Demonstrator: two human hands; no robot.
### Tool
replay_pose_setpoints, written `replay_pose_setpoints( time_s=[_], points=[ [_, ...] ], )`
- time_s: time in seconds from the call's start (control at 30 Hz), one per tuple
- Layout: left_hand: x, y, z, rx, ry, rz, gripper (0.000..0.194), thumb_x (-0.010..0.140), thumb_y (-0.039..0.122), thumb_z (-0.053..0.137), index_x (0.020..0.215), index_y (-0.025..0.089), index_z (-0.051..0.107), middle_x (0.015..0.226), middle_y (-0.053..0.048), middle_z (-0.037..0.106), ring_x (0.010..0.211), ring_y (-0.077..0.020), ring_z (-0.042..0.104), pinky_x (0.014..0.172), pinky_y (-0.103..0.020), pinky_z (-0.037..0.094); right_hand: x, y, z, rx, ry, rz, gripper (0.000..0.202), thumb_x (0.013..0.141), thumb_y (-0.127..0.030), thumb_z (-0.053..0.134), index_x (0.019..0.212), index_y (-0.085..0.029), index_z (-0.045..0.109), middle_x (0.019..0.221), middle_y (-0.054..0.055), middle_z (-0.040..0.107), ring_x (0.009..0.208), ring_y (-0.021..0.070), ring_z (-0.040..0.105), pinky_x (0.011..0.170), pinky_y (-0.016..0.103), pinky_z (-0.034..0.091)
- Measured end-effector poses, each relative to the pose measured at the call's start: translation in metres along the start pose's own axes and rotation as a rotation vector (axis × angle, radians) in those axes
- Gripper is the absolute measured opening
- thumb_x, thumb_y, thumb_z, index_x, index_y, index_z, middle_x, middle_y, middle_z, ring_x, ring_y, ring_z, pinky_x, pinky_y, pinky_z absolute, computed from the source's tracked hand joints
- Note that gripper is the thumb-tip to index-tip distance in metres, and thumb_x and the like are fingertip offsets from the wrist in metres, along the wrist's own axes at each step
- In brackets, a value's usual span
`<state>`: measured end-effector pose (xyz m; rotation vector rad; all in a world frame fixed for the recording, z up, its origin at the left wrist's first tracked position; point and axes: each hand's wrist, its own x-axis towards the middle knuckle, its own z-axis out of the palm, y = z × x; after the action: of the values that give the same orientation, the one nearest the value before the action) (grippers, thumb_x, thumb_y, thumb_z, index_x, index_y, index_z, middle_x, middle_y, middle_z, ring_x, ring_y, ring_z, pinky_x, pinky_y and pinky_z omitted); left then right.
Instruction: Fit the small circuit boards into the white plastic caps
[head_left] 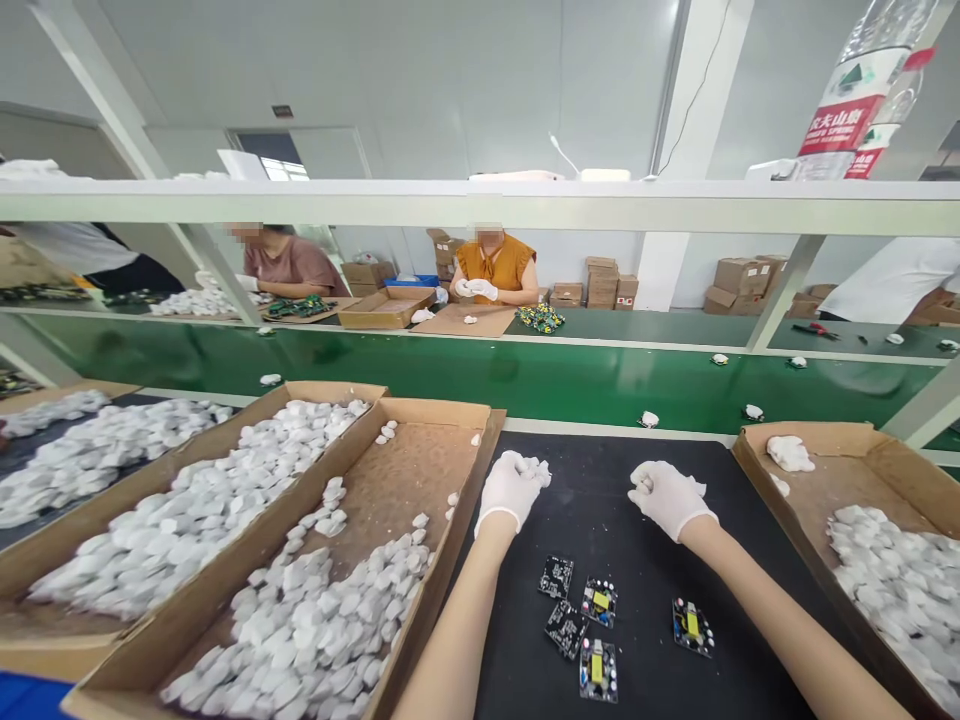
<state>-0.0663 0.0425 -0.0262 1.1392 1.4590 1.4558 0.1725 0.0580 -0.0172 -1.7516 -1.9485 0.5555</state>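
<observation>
Looks to me like the step in hand is fine fingerwork, with both gloved hands up off the black surface [645, 560]; my read is that the next move calls for a light touch, plus a free patch of mat so nothing gets dropped on the circuit boards.

As for the grip: the left hand [514, 490] is curled in, fingers bunched near the left cardboard tray [420, 450], with something white and lumpy at the tips; could be a small white piece, could just be glove fabric, so I can't tell if it's gripping anything. The right hand [670, 498] is also mostly closed, thumb and fingers drawn together, but whatever is inside (if anything) is hidden; the two hands are well apart and not touching.

The boards lie in front of the person, between the forearms; four are loosely clustered, two of them dark [556, 577] and two with yellow blocks [598, 672], while another yellow-block board [692, 627] sits apart, nearer the right forearm. Neither hand touches them. White pieces [315, 610] are heaped in the left tray; more fill part of the right cardboard tray [862, 480].
</observation>
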Motion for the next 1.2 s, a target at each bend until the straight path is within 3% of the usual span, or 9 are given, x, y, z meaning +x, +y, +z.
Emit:
replay_pose_setpoints(
  time_s=[0.13,0.23,0.37,0.5,0.63,0.8,0.9,1.07,1.2],
  points=[
    [-0.003,0.0,0.003,-0.185,-0.054,0.005,0.03,0.061,0.022,0.07,0.065,0.019,0.04,0.046,0.007,0.05,0.048,-0.0131,0.06,0.061,-0.031,0.05,-0.009,0.003,0.001,0.162,0.048,-0.027,0.005,0.065,-0.023,0.059,0.068,-0.019,0.059,0.062,-0.002,0.057,0.063,0.0155,0.054,0.067,0.031,0.041],
    [-0.006,0.002,0.004,-0.262,-0.084,-0.019,0.028,0.061,0.024,0.071,0.069,0.017,0.045,0.051,0.003,0.056,0.051,-0.0169,0.063,0.052,-0.028,0.047,-0.017,0.008,0.005,0.31,0.062,-0.033,0.01,0.066,-0.023,0.055,0.074,-0.019,0.059,0.067,0.001,0.061,0.064,0.0167,0.057,0.069,0.032,0.044],
    [-0.01,0.007,0.006,-0.354,-0.127,-0.048,0.033,0.059,0.031,0.073,0.071,0.016,0.046,0.057,-0.001,0.061,0.058,-0.0207,0.066,0.058,-0.034,0.051,-0.024,0.01,0.011,0.489,0.059,-0.031,0.014,0.067,-0.029,0.056,0.078,-0.019,0.058,0.079,0.004,0.065,0.074,0.0186,0.061,0.075,0.035,0.047],
    [-0.01,0.007,0.008,-0.382,-0.122,-0.046,0.038,0.058,0.03,0.075,0.074,0.016,0.045,0.056,0.002,0.06,0.056,-0.0197,0.065,0.059,-0.036,0.051,-0.029,0.006,0.014,0.593,0.031,-0.015,0.019,0.067,-0.033,0.057,0.079,-0.019,0.058,0.08,0.003,0.065,0.075,0.0174,0.061,0.076,0.033,0.048],
    [-0.01,0.003,0.01,-0.351,-0.095,-0.011,0.037,0.059,0.023,0.073,0.072,0.019,0.039,0.052,0.007,0.053,0.059,-0.021,0.067,0.053,-0.027,0.047,-0.036,-0.003,0.013,0.561,-0.009,-0.013,0.017,0.066,-0.031,0.056,0.077,-0.019,0.06,0.076,0.002,0.065,0.073,0.0172,0.06,0.074,0.032,0.046],
    [-0.01,-0.002,0.011,-0.289,-0.081,0.008,0.028,0.063,0.017,0.07,0.066,0.018,0.042,0.053,0.005,0.056,0.067,-0.0207,0.069,0.059,-0.025,0.048,-0.042,-0.011,0.014,0.452,0.005,-0.032,0.013,0.065,-0.027,0.054,0.073,-0.02,0.06,0.072,0.001,0.064,0.067,0.0162,0.058,0.071,0.032,0.046],
    [-0.011,0.0,0.012,-0.274,-0.075,-0.004,0.024,0.064,0.022,0.071,0.07,0.015,0.049,0.051,0.002,0.06,0.057,-0.0183,0.067,0.058,-0.027,0.048,-0.044,-0.013,0.015,0.458,-0.022,-0.004,0.014,0.065,-0.026,0.054,0.076,-0.02,0.06,0.074,0.002,0.065,0.069,0.0169,0.059,0.07,0.031,0.047],
    [-0.016,0.009,0.014,-0.321,-0.132,-0.017,0.035,0.061,0.03,0.075,0.084,0.011,0.056,0.063,-0.006,0.067,0.055,-0.0188,0.065,0.054,-0.03,0.048,-0.046,-0.016,0.016,0.453,-0.045,0.003,0.012,0.063,-0.025,0.055,0.073,-0.021,0.061,0.072,0.001,0.066,0.068,0.0173,0.059,0.068,0.031,0.046],
    [-0.019,0.014,0.015,-0.387,-0.154,0.012,0.035,0.061,0.033,0.075,0.082,0.012,0.056,0.062,-0.002,0.064,0.052,-0.0149,0.061,0.052,-0.03,0.049,-0.046,-0.015,0.017,0.434,-0.055,-0.004,0.013,0.064,-0.025,0.055,0.074,-0.021,0.062,0.072,0.001,0.066,0.067,0.0173,0.058,0.068,0.032,0.046]
  ],
)
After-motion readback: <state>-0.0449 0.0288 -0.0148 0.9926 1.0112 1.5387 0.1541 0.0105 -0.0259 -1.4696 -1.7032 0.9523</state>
